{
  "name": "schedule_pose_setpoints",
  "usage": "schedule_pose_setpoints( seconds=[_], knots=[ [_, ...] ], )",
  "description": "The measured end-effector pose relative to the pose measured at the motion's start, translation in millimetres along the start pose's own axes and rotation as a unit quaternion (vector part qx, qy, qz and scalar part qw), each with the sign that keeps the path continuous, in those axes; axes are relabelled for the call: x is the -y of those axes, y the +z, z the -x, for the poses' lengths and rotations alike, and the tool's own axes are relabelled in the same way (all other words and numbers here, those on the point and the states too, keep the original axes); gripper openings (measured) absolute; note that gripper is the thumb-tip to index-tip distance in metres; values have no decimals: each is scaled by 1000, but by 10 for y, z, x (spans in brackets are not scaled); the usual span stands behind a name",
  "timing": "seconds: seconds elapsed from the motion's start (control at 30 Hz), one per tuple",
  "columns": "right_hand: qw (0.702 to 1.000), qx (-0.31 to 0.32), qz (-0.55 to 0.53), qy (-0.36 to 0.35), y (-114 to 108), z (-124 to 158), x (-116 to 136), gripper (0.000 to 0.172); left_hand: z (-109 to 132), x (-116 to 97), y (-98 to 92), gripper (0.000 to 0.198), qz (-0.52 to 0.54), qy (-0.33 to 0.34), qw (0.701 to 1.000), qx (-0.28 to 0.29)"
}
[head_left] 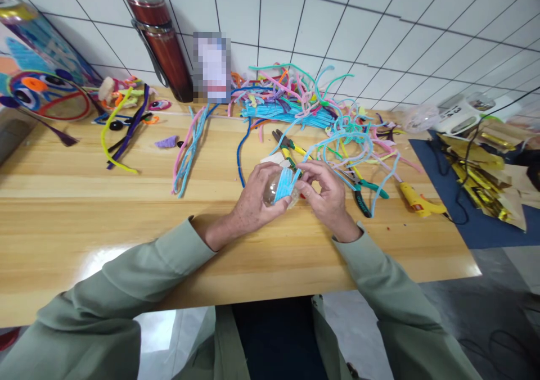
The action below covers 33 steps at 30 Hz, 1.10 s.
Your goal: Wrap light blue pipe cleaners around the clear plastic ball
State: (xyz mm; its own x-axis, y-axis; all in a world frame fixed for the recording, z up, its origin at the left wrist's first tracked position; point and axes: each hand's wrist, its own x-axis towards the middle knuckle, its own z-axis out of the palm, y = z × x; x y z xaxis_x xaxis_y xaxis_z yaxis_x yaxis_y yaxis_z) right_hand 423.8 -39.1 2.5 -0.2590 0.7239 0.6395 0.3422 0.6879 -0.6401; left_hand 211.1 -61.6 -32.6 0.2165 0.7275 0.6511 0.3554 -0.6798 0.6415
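My left hand (259,197) is wrapped round a clear, rounded plastic piece (271,191) partly covered by side-by-side strips of light blue pipe cleaner (285,184). At its right side, my right hand (323,191) pinches a light blue pipe cleaner end (297,176) between thumb and fingers. Just beyond the hands lie pliers with yellow-and-black handles (289,149). Another pair with teal-and-black handles (361,194) rests to the right of my right hand. The underside of the clear piece is hidden by my fingers.
Along the tiled wall sits a heap of coloured pipe cleaners (291,107). A red-brown thermos (162,48) stands at the back left, near a decorated fish-like craft (46,96). Loose blue and pink pipe cleaners (192,149) lie left of centre. A yellow glue gun (419,201) lies at right.
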Motion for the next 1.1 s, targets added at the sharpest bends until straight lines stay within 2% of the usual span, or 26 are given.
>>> schedule_pose_setpoints(
  seconds=[0.17, 0.4, 0.6, 0.73, 0.93, 1.1],
  knots=[
    [1000, -5, 16, 13, -18, -6, 4, 25, 11, -3, -12, 54, -3, -11, 1000, 9],
    [999, 3, 37, -5, -47, 1, 35, 30, 11, 0, -4, 51, 2, -29, 999, 13],
    [999, 44, 26, -12, -38, 7, 11, 41, 18, 28, 6, 51, 23, -27, 999, 1],
    [996, 72, 33, -51, -32, 8, 18, 36, 27, 47, 12, 51, 23, -41, 999, 2],
    [992, 104, 53, -57, -54, 4, 45, 34, 2, 47, -12, 53, 36, -44, 998, 22],
    [991, 101, 47, -72, -47, 2, 32, 33, -5, 35, -23, 52, 40, -54, 997, 30]
  ],
)
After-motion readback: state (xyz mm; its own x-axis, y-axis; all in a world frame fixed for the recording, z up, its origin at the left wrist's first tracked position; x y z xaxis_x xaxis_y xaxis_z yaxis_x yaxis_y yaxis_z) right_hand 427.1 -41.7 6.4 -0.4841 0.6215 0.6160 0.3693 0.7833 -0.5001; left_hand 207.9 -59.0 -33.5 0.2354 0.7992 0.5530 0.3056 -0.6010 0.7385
